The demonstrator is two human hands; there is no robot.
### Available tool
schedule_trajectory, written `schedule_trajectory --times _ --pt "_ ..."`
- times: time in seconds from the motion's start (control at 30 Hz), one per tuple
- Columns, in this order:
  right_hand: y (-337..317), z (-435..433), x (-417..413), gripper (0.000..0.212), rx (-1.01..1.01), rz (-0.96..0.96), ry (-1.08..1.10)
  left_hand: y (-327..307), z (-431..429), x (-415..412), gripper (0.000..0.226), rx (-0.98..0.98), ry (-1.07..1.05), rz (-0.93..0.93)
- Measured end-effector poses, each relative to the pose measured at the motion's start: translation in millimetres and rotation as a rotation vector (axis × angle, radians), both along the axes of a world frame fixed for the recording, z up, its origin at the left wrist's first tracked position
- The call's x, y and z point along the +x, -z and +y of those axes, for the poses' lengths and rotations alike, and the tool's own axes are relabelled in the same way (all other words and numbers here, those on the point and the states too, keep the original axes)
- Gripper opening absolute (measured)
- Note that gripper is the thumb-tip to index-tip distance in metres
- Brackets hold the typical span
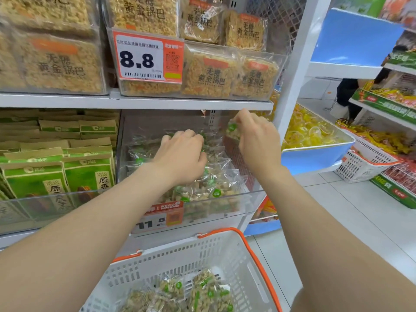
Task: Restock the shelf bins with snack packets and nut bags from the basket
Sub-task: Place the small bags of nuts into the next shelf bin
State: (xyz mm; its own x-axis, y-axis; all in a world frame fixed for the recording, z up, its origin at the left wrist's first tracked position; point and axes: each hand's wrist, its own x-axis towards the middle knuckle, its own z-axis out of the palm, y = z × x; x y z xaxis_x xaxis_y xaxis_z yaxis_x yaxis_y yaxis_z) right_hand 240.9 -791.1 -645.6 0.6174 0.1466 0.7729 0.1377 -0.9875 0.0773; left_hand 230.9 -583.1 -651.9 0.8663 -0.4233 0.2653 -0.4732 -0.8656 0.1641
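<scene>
Clear glossy plastic bin (252,190); crinkled transparent film nut bags (209,183); matt white perforated plastic basket (180,255); matt kraft-paper seed packets (33,176), left.

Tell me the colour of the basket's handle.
The handle is orange, on a white basket; the head view shows it best.

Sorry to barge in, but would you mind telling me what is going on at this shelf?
A person is restocking the clear bin with small nut bags. The right hand pinches one bag above the bin's right side. The left hand is down among the bags piled in the bin, fingers curled; whether it grips one is hidden. More bags wait in the white basket below.
</scene>
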Motion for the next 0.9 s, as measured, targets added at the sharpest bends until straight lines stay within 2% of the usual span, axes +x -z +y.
schedule_trajectory --times 0.1,0.17,0.3,0.37,0.43,0.53,0.6,0.67,0.9 --pt "5.6 2.6 14.5 0.026 -0.155 -0.012 0.003 2.9 -9.4 20.6 0.03 0.032 0.022 0.089" --pt "10.8 4.4 21.9 0.026 -0.187 0.004 0.012 6.5 -15.2 37.8 0.031 0.058 0.026 0.171" --pt "31.1 3.5 41.3 0.055 -0.12 0.131 0.051 11.8 -27.5 68.0 0.027 0.004 0.075 0.248" --pt "38.9 2.6 47.0 0.061 -0.209 0.252 0.091 16.3 -33.1 81.3 0.027 -0.021 0.08 0.27" --pt "35.7 -0.5 48.1 0.057 -0.215 0.339 0.061 24.5 -34.2 92.2 0.039 -0.039 0.086 0.308" --pt "29.3 -8.4 51.0 0.056 -0.076 0.428 0.015 37.0 -31.9 99.7 0.059 0.014 0.064 0.346" --pt "27.8 -5.8 47.8 0.055 -0.105 0.354 0.067 42.4 -30.8 102.0 0.056 0.018 0.044 0.345" --pt "30.5 -1.5 48.8 0.052 -0.234 0.26 0.149 43.3 -30.0 100.7 0.049 -0.002 0.061 0.314" --pt "20.0 9.0 63.2 0.039 -0.255 0.275 0.173 39.7 -29.6 91.4 0.032 0.038 0.068 0.277"
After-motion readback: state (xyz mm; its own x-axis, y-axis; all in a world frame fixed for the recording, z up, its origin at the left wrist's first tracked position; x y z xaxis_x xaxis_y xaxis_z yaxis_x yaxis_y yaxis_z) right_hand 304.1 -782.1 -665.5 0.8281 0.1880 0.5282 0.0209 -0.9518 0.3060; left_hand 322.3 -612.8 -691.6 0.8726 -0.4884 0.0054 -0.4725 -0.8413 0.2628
